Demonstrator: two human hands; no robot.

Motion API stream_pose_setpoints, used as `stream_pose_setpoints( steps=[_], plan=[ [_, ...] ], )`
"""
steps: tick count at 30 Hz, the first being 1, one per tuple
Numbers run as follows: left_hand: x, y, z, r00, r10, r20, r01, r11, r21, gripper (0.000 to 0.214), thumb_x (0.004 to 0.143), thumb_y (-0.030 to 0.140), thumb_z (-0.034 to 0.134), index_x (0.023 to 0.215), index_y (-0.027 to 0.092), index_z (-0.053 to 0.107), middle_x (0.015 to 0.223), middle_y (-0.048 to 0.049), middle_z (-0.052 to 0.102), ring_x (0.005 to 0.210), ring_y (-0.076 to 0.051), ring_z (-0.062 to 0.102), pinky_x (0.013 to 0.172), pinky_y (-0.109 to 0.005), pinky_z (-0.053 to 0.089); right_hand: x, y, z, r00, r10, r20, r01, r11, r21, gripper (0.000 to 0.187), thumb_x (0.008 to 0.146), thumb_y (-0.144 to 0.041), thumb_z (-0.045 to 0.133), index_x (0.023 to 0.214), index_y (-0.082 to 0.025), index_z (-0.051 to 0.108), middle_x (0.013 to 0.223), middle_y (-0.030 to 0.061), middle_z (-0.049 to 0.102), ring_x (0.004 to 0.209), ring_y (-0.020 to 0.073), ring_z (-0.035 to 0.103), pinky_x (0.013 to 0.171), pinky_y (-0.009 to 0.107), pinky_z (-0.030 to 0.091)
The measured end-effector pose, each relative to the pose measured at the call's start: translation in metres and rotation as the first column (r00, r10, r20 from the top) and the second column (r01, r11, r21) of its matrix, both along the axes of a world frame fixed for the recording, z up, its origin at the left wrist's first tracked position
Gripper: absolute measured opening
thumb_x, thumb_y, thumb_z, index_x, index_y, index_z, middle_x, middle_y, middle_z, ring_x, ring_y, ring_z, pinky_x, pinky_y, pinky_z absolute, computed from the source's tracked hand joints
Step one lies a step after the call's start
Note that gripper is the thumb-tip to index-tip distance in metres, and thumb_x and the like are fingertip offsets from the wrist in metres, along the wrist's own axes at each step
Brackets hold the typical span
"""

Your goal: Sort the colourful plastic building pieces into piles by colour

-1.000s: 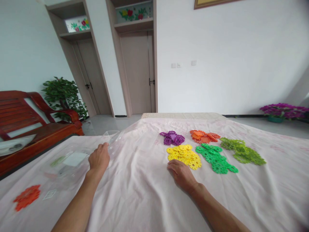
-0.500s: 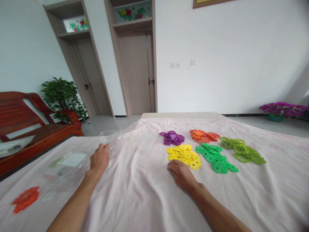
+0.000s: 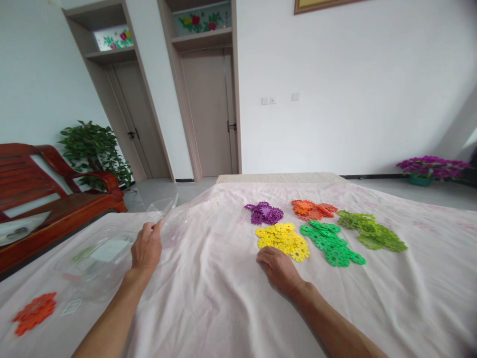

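Note:
My left hand point(image 3: 146, 247) pinches the rim of a clear plastic container point(image 3: 166, 206), its see-through side tilted up above the cloth. Beside that hand lies another clear plastic box point(image 3: 93, 248) with a white label, flat on the bed. My right hand point(image 3: 278, 268) rests on the cloth, fingers curled in, just in front of a pile of yellow snowflake discs point(image 3: 285, 239); nothing shows in it. Around that pile lie purple discs point(image 3: 265, 213), orange discs point(image 3: 313, 209), green discs point(image 3: 331, 243) and olive-green discs point(image 3: 372, 231), sorted by colour.
Red-orange discs point(image 3: 35, 313) lie at the near left of the pale, wrinkled cloth point(image 3: 216, 308). A wooden bench point(image 3: 55, 184) stands to the left, by a leafy plant point(image 3: 91, 154). Purple flowers point(image 3: 432, 168) in a pot are on the floor at the right.
My left hand has shifted slightly left and down, and the clear plastic it grips now tilts more upright. My right hand stays by the yellow discs.

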State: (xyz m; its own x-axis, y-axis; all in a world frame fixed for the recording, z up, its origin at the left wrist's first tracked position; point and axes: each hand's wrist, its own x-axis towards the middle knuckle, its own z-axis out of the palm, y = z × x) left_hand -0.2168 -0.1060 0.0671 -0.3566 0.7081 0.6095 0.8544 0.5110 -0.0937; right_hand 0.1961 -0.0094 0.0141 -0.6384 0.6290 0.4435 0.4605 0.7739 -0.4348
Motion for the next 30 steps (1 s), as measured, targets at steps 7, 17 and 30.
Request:
stream_pose_setpoints(
  steps=[7,17,30],
  plan=[
    [0.02,-0.011,0.02,0.967,-0.211,-0.143,0.245,0.925,0.289,0.038,0.098,0.013,0.045,0.128,0.021,0.066,0.105,-0.0088,0.064,0.085,-0.018,0.062,0.072,-0.027,0.046,0.0,-0.001,0.001,1.0,-0.004,0.007,0.004,1.0,-0.021,0.028,0.097,-0.017,0.046,0.085,-0.021,0.071,0.094,0.0073,0.071,0.091,0.0197,0.065,0.084,0.031,0.05],
    [0.136,-0.039,-0.007,0.65,-0.741,-0.168,0.76,0.632,0.148,0.056,0.094,-0.002,0.046,0.14,0.026,0.056,0.104,-0.0054,0.062,0.092,-0.013,0.063,0.084,-0.025,0.053,0.008,0.014,-0.019,0.888,-0.154,-0.433,0.142,0.988,-0.06,0.049,0.095,-0.023,0.05,0.143,-0.024,0.048,0.132,0.0123,0.061,0.092,0.0199,0.067,0.083,0.037,0.056],
    [0.167,-0.018,-0.015,0.498,-0.825,0.268,0.853,0.522,0.021,0.054,0.08,0.023,0.071,0.133,0.024,0.061,0.118,-0.0104,0.06,0.105,-0.026,0.061,0.09,-0.043,0.056,0.009,0.012,-0.007,0.946,0.0,-0.324,0.042,0.992,0.122,0.024,0.099,-0.035,0.052,0.115,-0.025,0.067,0.111,0.0086,0.073,0.104,0.0247,0.067,0.093,0.042,0.052]
  ],
)
